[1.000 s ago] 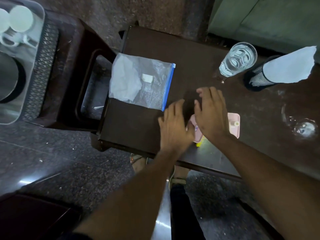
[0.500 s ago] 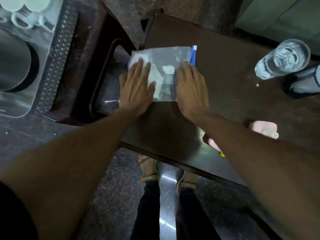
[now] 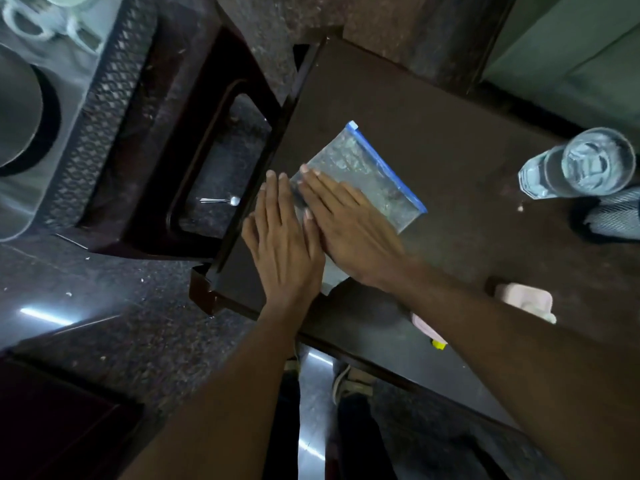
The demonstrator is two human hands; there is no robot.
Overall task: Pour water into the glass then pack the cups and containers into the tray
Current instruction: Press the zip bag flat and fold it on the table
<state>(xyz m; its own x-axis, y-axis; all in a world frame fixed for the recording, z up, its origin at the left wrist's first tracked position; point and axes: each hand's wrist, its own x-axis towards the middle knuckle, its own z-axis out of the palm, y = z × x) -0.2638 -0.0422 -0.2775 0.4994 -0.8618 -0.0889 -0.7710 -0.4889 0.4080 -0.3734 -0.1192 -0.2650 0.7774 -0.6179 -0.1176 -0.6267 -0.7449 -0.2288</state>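
1. Here, two hands lie flat with straight fingers on one clear plastic zip bag with a blue seal strip (image 3: pixel 367 178), which rests on the dark brown wooden table (image 3: pixel 433 109); the left hand (image 3: pixel 284 237) covers the bag's near corner by the table edge, and the right hand (image 3: pixel 349 223) presses its middle. Neither grips anything.
2. One clear faceted glass holding water (image 3: pixel 585 164) stands at the table's far right, well apart from the bag, just beside a black mesh container (image 3: pixel 609 216) at the frame edge.
3. One pale pink flat item (image 3: pixel 523 299) lies near the table's front edge, partly hidden by the right forearm.
4. The grey plastic tray with lattice sides (image 3: pixel 104 109) sits at left on a dark stool, holding two white handled cups (image 3: pixel 45 15) and a steel vessel (image 3: pixel 17 109).
5. One metal spoon (image 3: pixel 221 201) lies on the floor between stool and table.
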